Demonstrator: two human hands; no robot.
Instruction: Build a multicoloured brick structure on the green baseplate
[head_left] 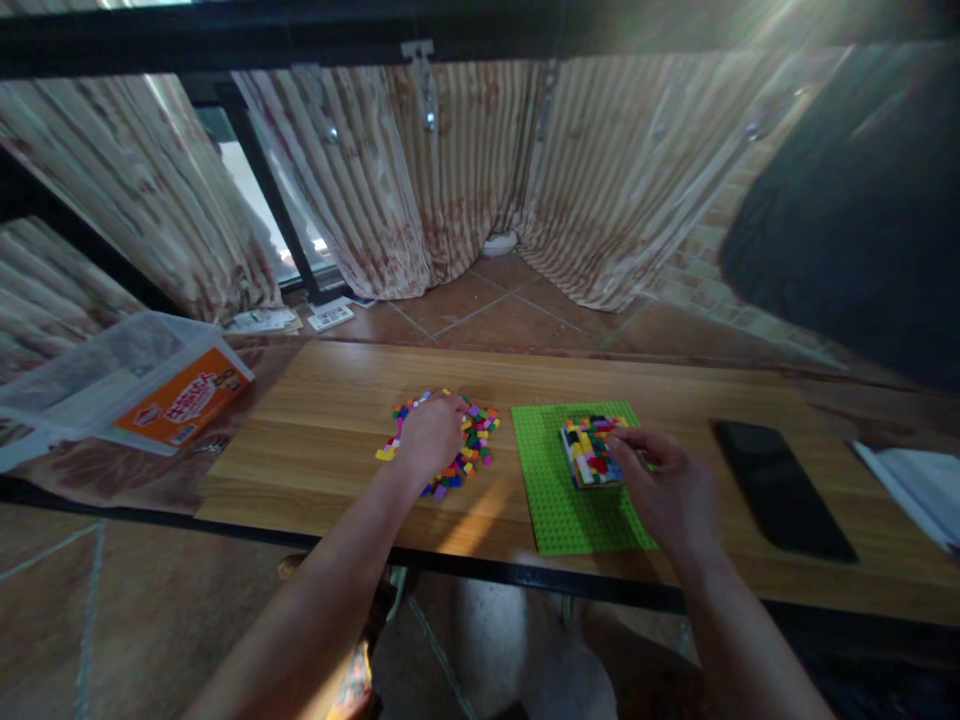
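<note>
A loose pile of small colourful toy bricks (474,440) lies on the wooden table. My left hand (433,437) reaches down into the pile, covering part of it; the fingers bend away from view, so what they hold, if anything, is hidden. On a green studded baseplate (547,500) stands a low block built of many-coloured bricks (589,455). My right hand (667,480) is at the block's right side. Its thumb and forefinger are pinched together at the block's top edge, and whatever is between them is too small to make out.
A black phone-like slab (780,488) lies right of the baseplate, with white paper (919,485) beyond it. To the left stands a clear plastic bin (97,375) with an orange label. Curtains (465,180) hang behind the table (300,440). A dark shape fills the upper right.
</note>
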